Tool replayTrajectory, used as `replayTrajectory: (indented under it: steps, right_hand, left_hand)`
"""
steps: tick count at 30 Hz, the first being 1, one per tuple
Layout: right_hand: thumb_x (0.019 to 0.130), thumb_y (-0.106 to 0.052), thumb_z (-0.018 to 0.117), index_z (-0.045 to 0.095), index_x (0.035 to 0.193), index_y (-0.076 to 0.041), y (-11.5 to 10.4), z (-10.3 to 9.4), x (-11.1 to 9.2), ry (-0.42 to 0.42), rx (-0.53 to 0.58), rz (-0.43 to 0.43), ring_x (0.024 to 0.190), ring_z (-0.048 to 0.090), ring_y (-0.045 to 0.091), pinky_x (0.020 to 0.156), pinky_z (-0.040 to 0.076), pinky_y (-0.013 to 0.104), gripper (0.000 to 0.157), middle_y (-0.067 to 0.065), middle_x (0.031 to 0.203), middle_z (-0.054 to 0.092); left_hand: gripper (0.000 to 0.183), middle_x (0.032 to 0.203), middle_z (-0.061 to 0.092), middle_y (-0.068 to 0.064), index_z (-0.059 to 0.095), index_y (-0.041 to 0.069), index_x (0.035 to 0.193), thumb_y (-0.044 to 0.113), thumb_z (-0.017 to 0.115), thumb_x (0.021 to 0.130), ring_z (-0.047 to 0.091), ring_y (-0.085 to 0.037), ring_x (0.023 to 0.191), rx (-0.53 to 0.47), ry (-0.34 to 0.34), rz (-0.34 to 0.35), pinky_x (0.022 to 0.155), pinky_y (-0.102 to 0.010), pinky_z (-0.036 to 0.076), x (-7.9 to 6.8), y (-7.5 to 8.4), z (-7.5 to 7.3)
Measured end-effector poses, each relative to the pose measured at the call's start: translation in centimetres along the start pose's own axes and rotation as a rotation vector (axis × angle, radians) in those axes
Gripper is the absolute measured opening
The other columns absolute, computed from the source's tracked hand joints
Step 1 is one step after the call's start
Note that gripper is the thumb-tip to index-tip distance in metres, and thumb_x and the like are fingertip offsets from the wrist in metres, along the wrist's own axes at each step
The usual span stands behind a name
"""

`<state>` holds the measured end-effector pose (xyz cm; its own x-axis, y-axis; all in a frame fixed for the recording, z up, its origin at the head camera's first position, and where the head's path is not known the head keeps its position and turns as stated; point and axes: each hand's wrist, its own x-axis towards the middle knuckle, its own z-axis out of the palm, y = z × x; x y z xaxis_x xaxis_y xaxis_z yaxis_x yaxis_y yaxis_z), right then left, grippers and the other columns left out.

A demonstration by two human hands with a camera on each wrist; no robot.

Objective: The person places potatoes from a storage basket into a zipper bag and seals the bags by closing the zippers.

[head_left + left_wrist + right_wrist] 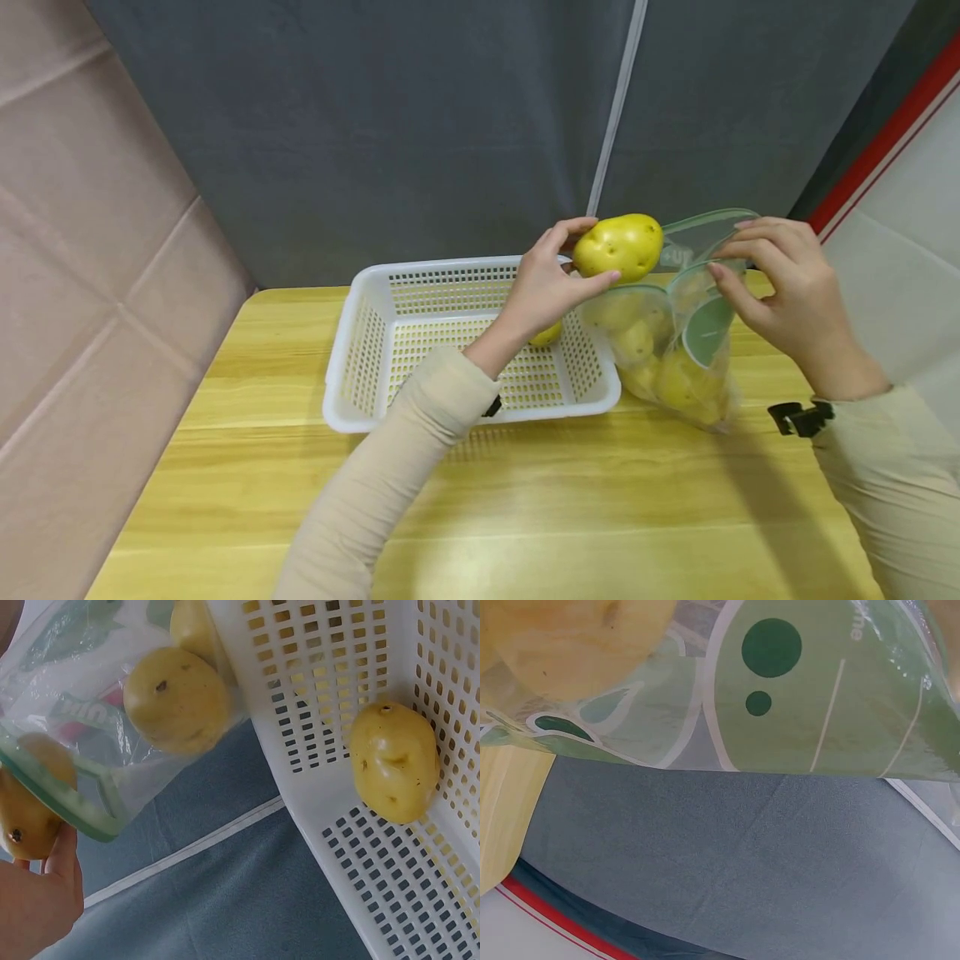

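My left hand (543, 287) grips a yellow potato (622, 247) between thumb and fingers, at the open mouth of a clear zip bag (708, 329) with green printing. In the left wrist view that potato (22, 825) lies partly behind the bag's green-edged rim. My right hand (787, 292) pinches the bag's rim at its right side; the right wrist view shows the bag (780, 727) but no fingers. Several potatoes (678, 383) sit inside the bag, which stands on the table. Another potato (394, 763) lies in the white plastic basket (341, 358), partly hidden by my left hand in the head view.
The basket stands just left of the bag on a wooden table (562, 517). A dark grey curtain (375, 125) with a pale strip hangs behind the table. Pinkish padded panels (97, 275) rise on the left, and a red-edged white surface (915, 192) is at the right.
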<state>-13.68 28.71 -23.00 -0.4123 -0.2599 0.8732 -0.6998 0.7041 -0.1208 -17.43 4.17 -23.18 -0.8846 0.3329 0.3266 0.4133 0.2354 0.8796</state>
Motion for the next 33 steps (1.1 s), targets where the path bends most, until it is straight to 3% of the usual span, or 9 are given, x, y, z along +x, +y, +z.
replayTrajectory:
  steps: [8, 19, 24, 30, 33]
  right_hand:
    - [0.094, -0.051, 0.051, 0.065, 0.081, 0.009, 0.0, 0.0, 0.0, 0.017, 0.006, -0.002, 0.096, 0.054, 0.045, 0.107, 0.037, 0.022, 0.063, 0.026, 0.081, 0.062]
    - [0.094, -0.051, 0.051, 0.066, 0.082, 0.009, 0.0, 0.0, 0.1, 0.002, 0.004, -0.006, 0.097, 0.054, 0.045, 0.108, 0.037, 0.022, 0.063, 0.025, 0.082, 0.063]
    - [0.094, -0.050, 0.051, 0.066, 0.082, 0.008, 0.1, 0.0, -0.1, 0.000, 0.003, -0.011, 0.096, 0.054, 0.045, 0.108, 0.037, 0.023, 0.062, 0.025, 0.081, 0.063]
    - [0.095, -0.050, 0.051, 0.066, 0.082, 0.008, 0.1, 0.0, -0.1, -0.014, -0.005, -0.009, 0.096, 0.054, 0.045, 0.108, 0.037, 0.024, 0.062, 0.025, 0.082, 0.063]
    - [0.095, -0.049, 0.050, 0.066, 0.083, 0.008, 0.0, 0.0, 0.0, -0.044, -0.014, -0.021, 0.097, 0.055, 0.046, 0.109, 0.038, 0.026, 0.060, 0.025, 0.084, 0.063]
  left_hand:
    - [0.063, 0.136, 0.049, -0.004, 0.050, 0.013, 0.138, 0.018, 0.076, 0.080, 0.050, -0.013, 0.113, 0.000, -0.060, -0.004, 0.097, -0.016, 0.049, 0.3, 0.2, 0.4]
    - [0.055, 0.126, 0.045, -0.010, 0.057, 0.015, 0.134, 0.017, 0.075, 0.082, 0.049, -0.014, 0.115, 0.000, -0.054, -0.013, 0.095, -0.012, 0.048, 0.6, 0.5, 1.0]
    - [0.051, 0.126, 0.046, -0.012, 0.059, 0.012, 0.131, 0.016, 0.074, 0.083, 0.050, -0.014, 0.113, -0.008, -0.090, -0.014, 0.094, -0.012, 0.049, 0.6, 0.5, 1.4]
    - [0.046, 0.136, 0.049, -0.012, 0.052, 0.008, 0.137, 0.016, 0.062, 0.093, 0.053, -0.017, 0.125, -0.002, -0.164, 0.051, 0.097, -0.009, 0.045, 1.1, 0.1, 1.9]
    - [0.041, 0.140, 0.052, -0.008, 0.051, 0.008, 0.138, 0.017, 0.054, 0.098, 0.052, -0.016, 0.128, 0.022, -0.153, 0.113, 0.101, -0.008, 0.042, 1.1, -0.2, 1.8]
